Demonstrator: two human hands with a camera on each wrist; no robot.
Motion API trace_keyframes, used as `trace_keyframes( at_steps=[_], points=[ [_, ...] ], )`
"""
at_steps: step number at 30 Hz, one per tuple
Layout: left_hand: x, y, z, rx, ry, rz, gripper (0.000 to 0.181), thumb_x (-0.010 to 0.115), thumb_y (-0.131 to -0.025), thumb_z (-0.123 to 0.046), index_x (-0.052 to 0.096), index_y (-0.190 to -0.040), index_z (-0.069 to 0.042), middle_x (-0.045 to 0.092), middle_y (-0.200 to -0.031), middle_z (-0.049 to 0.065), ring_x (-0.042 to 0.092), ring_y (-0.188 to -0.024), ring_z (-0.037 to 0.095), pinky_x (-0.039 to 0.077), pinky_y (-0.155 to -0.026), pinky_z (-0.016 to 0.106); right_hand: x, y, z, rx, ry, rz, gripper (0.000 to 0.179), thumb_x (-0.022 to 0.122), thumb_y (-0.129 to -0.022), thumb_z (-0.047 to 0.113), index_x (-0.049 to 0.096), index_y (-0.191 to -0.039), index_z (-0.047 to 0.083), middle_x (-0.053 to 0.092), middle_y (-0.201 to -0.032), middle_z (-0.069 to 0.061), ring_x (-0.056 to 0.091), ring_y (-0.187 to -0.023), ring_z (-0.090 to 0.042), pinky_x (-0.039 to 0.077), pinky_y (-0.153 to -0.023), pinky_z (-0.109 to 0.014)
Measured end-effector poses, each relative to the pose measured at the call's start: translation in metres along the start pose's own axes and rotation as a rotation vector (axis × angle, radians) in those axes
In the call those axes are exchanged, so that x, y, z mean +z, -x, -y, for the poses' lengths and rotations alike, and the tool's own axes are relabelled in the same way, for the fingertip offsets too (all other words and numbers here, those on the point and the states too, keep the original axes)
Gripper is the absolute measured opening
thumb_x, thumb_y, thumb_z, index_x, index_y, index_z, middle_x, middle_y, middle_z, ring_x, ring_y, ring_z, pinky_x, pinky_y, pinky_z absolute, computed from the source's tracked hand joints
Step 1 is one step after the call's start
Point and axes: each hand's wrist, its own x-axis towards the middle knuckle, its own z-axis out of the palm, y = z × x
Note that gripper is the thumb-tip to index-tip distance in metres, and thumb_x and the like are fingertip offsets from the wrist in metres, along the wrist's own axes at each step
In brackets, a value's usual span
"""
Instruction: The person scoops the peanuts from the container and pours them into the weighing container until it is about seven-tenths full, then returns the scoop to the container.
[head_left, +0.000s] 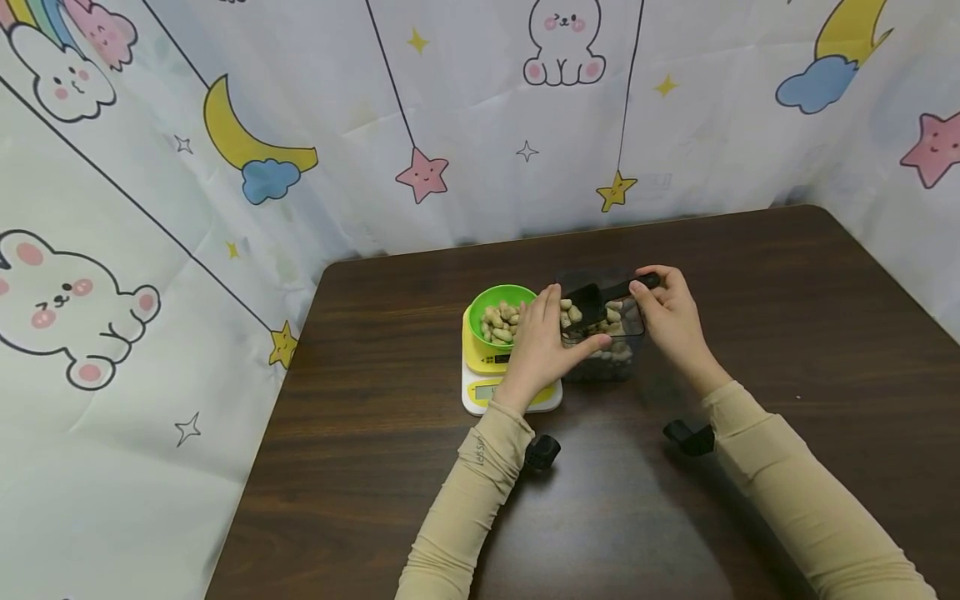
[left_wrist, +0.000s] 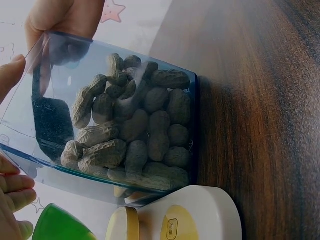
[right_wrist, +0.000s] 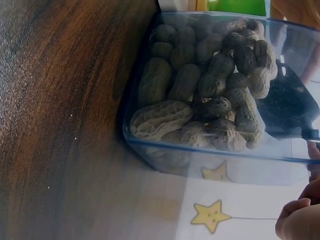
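- While the right hand (head_left: 671, 321) pinched the black scoop (head_left: 590, 305) near its handle's end, thumb against fingers, a loose wrist seemed better for steering it than a stiff arm.
- On the left hand (head_left: 542, 346), the fingers lay nearly straight, the thumb spread well away, with nothing seen in their hold; whether they touched the container's rim could not be told. Light bracing there would have kept the box from sliding.
- Inside the clear container (head_left: 600, 372), the scoop's head lay at the peanuts (right_wrist: 215, 80); whether it carried any could not be made out. Sliding its lip under the shells, then levelling it, looked the surest way to load it.
- Just beside the container, the green bowl (head_left: 495, 297) sat on the yellow-and-white scale (head_left: 480, 354), holding more peanuts. Keeping fingers and box from nudging the scale seemed wise, since a knock could upset its reading.
- Around all this spread the dark table (head_left: 375, 358); keeping the scoop low would have let strays drop back into the container.
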Motion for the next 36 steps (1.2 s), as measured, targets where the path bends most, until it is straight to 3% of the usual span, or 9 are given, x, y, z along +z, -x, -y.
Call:
trace_keyframes(
  at_steps=[8, 20, 25, 36],
  points=[
    [0.0008, -0.0005, 0.0018, 0.006, 0.009, -0.007, 0.098, 0.058, -0.08, -0.064, 0.017, -0.15, -0.009, 0.025, -0.154, 0.01, 0.023, -0.144, 0.023, 0.012, -0.119, 0.047, -0.0063, 0.0028, -0.003, 0.072, -0.176, -0.012, 0.028, 0.044, -0.097, 0.035, 0.038, -0.121, 0.022, 0.044, -0.081, 0.006, 0.041, -0.078, -0.012, 0.037, -0.068, -0.02],
    [0.0, -0.0006, 0.0014, -0.011, 0.057, -0.013, 0.098, 0.061, -0.078, -0.063, 0.019, -0.15, -0.011, 0.027, -0.154, 0.007, 0.024, -0.143, 0.02, 0.012, -0.119, 0.045, -0.0074, 0.0069, -0.001, 0.092, -0.636, -0.037, 0.017, 0.051, -0.095, 0.018, 0.042, -0.109, 0.014, 0.043, -0.089, 0.001, 0.04, -0.071, -0.007, 0.038, -0.067, -0.014],
    [0.0004, -0.0006, 0.0014, -0.015, 0.066, -0.016, 0.098, 0.061, -0.078, -0.063, 0.02, -0.15, -0.011, 0.027, -0.153, 0.007, 0.024, -0.143, 0.02, 0.011, -0.119, 0.045, -0.0082, 0.0079, -0.0019, 0.08, -0.704, -0.048, 0.016, 0.05, -0.095, 0.013, 0.042, -0.108, 0.012, 0.046, -0.089, 0.001, 0.041, -0.069, -0.007, 0.038, -0.066, -0.015],
    [0.0011, 0.0, 0.0016, -0.011, 0.076, -0.026, 0.097, 0.062, -0.078, -0.062, 0.021, -0.149, -0.011, 0.028, -0.153, 0.008, 0.024, -0.143, 0.02, 0.011, -0.119, 0.046, -0.0093, 0.0093, -0.0029, 0.073, -0.743, -0.048, 0.019, 0.051, -0.095, 0.014, 0.04, -0.11, 0.011, 0.046, -0.092, -0.003, 0.04, -0.07, -0.008, 0.038, -0.066, -0.015]
  ],
)
